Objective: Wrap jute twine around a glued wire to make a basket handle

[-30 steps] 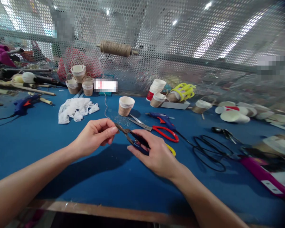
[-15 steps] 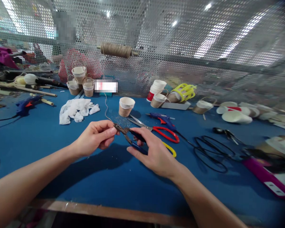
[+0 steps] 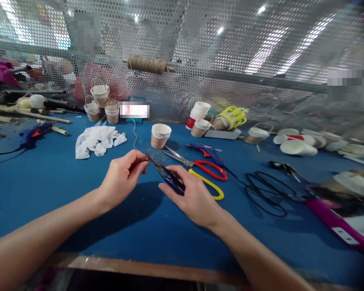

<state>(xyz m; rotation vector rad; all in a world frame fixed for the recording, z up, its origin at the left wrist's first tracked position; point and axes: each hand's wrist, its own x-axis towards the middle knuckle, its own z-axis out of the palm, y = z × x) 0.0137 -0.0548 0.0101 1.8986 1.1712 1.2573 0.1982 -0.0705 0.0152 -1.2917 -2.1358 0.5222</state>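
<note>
My left hand (image 3: pixel 123 178) is closed in a pinch on a thin jute string (image 3: pixel 135 135) that runs back over the blue table toward the twine spool (image 3: pixel 147 64) on the mesh wall. My right hand (image 3: pixel 191 197) grips small blue-handled thread snips (image 3: pixel 166 176), whose blades point at my left fingertips and look closed at the string. Both hands hover just above the table, almost touching.
Red and yellow scissors (image 3: pixel 206 169), a blue glue gun (image 3: pixel 208 151) with black cable, a twine-wrapped cup (image 3: pixel 160 136), white fabric (image 3: pixel 95 139) and more cups lie beyond. A magenta folder (image 3: pixel 336 222) sits right. Behind the mesh another person works.
My hands have drawn slightly closer and a little further from me. The snips' blades, apart before, have come together at the string by my left fingertips.
</note>
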